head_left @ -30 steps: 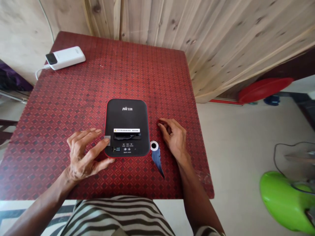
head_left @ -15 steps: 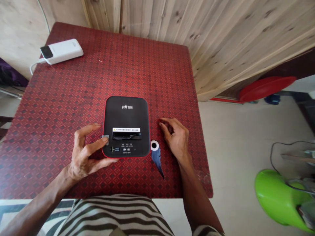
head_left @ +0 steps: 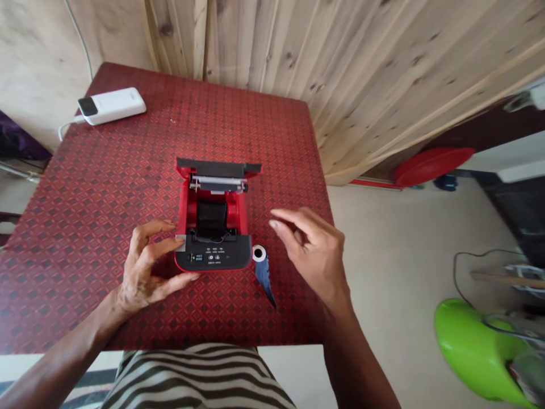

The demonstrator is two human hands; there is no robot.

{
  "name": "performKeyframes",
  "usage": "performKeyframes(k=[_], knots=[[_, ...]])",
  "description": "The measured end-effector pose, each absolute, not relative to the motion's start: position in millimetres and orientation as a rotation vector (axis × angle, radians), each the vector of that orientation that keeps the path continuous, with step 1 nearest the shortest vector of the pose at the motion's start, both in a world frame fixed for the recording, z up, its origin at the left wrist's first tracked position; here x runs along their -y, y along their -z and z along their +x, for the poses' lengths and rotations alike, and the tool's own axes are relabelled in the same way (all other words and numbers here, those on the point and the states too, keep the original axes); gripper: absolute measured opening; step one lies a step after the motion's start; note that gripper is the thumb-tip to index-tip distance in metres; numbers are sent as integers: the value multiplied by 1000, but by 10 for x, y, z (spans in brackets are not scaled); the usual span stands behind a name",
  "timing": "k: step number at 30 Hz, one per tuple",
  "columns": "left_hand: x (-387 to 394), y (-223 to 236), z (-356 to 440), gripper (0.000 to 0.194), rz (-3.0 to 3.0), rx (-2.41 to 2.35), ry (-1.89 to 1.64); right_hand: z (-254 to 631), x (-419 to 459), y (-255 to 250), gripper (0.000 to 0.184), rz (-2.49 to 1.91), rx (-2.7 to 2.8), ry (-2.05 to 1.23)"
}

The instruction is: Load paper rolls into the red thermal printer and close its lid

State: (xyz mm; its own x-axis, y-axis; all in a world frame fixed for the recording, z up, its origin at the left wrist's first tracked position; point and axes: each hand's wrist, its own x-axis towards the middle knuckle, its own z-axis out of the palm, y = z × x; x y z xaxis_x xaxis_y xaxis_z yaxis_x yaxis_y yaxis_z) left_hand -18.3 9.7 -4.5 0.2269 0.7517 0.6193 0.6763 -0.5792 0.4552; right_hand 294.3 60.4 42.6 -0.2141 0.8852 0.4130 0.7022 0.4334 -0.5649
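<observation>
A small black-and-red receipt printer (head_left: 213, 255) sits on the table before me, its lid (head_left: 219, 169) raised and the red paper bay exposed. My left hand (head_left: 147, 267) grips its front left corner. The index fingertip rests on the grey button (head_left: 181, 243) and the thumb lies along the front edge. To the right of the printer hovers my right hand (head_left: 313, 244), thumb and index finger slightly apart with nothing visible between them. Close against the printer's right side lies a small paper roll (head_left: 259, 254) with a dark blue loose tail.
A white power bank (head_left: 113, 106) with a cable lies at the table's far left corner. The table (head_left: 140, 170) has a red patterned top and stands by a wooden wall (head_left: 264, 45). On the floor to the right is a green plastic stool-like object (head_left: 468, 341).
The printer's lid has swung up from closed, exposing the red inside. My left hand keeps its place on the printer. My right hand has risen slightly, its thumb and index finger a little apart.
</observation>
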Motion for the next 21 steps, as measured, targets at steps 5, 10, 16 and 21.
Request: performKeyframes(k=[5,10,16,21], knots=[[-62,74,-204,69,2476,-1384,-1281,2329,-754,-822,17,-1055,2443,-250],[-46,115,-170,89,2548,-1409,-1223,1826,-1054,-870,22,-1312,2902,-224],[-60,127,-127,98,2507,-1454,-1118,1780,-1128,-752,31,-1309,2928,-162],[-76,137,-123,101,2419,-1422,-1065,1733,-1115,-808,38,-1474,2907,-246]])
